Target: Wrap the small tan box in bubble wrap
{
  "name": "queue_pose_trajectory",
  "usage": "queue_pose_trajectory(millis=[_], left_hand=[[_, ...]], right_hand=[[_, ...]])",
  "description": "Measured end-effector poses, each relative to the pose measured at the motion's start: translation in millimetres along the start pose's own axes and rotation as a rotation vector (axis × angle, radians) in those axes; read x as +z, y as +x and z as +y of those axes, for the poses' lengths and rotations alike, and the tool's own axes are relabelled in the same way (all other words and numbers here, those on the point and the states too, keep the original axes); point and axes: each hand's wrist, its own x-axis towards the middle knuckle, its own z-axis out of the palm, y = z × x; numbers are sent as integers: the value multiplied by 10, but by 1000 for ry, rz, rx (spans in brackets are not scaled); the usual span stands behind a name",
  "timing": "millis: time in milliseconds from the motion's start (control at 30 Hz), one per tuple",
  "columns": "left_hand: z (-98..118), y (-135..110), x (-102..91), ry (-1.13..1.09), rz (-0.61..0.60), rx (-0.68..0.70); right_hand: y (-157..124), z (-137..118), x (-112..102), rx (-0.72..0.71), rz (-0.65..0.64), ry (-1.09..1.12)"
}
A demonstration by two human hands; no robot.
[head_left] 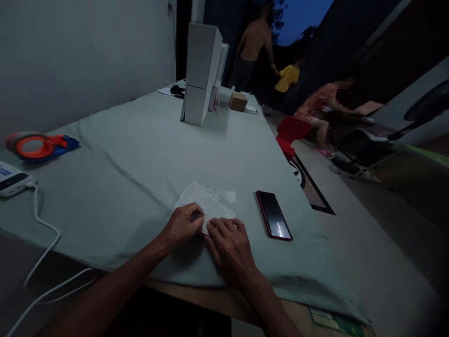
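A piece of clear bubble wrap (210,199) lies near the front edge of the cloth-covered table. Its left near side is pinched in my left hand (182,225), whose fingers are curled in; a small dark patch shows between thumb and forefinger, too dim to make out. My right hand (229,241) rests on the wrap's near right part, palm down, fingers stretched out and slightly bent. Both hands hide the near edge of the wrap. To the right lies a smartphone (274,215) with a red edge, screen up, apart from my hands.
An orange and blue tape dispenser (42,146) and a white device (14,180) with a white cable (49,224) are at the left. Tall white boxes (198,70) and a small brown box (238,101) stand farther back. Several people are beyond the table, one near a red chair (291,133).
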Motion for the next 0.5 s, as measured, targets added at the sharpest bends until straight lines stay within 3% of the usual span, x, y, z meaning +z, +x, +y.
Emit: queue_pose_trajectory(millis=[167, 300, 400, 500], left_hand=[[-85, 0, -249, 188, 101, 54], [-209, -47, -347, 295, 187, 17], [-265, -90, -337, 318, 225, -121], [-272, -88, -340, 290, 148, -291]], right_hand=[[30, -36, -44, 1, -49, -59], [81, -48, -64, 16, -86, -83], [128, -49, -66, 20, -101, -102], [165, -57, -68, -5, -107, -140]])
